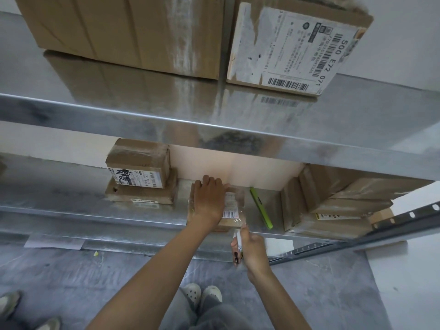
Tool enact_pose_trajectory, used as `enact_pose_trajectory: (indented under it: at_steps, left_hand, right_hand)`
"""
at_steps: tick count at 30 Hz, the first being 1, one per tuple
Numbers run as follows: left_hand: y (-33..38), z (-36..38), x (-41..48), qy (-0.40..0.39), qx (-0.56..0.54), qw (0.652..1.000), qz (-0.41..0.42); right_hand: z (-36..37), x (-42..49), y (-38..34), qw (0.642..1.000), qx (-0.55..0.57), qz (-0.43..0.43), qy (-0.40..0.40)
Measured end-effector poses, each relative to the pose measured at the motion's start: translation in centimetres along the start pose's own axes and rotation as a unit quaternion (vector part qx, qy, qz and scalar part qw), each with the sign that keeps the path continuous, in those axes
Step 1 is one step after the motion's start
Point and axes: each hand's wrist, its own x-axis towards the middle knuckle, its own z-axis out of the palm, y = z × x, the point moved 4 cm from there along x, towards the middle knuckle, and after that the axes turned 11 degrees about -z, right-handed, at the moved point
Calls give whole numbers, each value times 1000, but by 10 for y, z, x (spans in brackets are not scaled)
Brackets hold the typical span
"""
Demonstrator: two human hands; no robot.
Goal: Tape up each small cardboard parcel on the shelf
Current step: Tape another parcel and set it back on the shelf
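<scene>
The parcel [232,207] lies on the lower shelf [71,210], near the front edge, between a stack [140,177] of two boxes and a green tool [260,208]. It looks light and stiff, and may slide on the smooth metal, so it is best held flat from above. The left hand [209,201] presses on it, fingers flat. The right hand [253,252] grips what seems a tape roll [238,242]. The upper shelf [214,129] hangs low over the work.

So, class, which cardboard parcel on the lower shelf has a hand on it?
The middle parcel, under the left hand; the left stack and right stack lie untouched.
</scene>
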Motion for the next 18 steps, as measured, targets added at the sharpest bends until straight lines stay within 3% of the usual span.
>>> enact_pose_trajectory:
  at_steps: [8, 12, 15, 18]
  left_hand:
    - [0, 0, 5, 1, -4, 1000, 7]
    - [-1, -6, 14, 45, -46, 998, 23]
    - [-2, -15, 22, 70, -116, 985, 106]
    - [2, -10, 23, -41, -129, 966, 220]
  right_hand:
    - [14, 13, 20, 1000, 14, 15, -15]
    - [9, 24, 13, 999, 2, 22, -35]
    - [14, 32, 8, 998, 2, 28, -58]
    - [15, 40, 6, 998, -6, 15, -58]
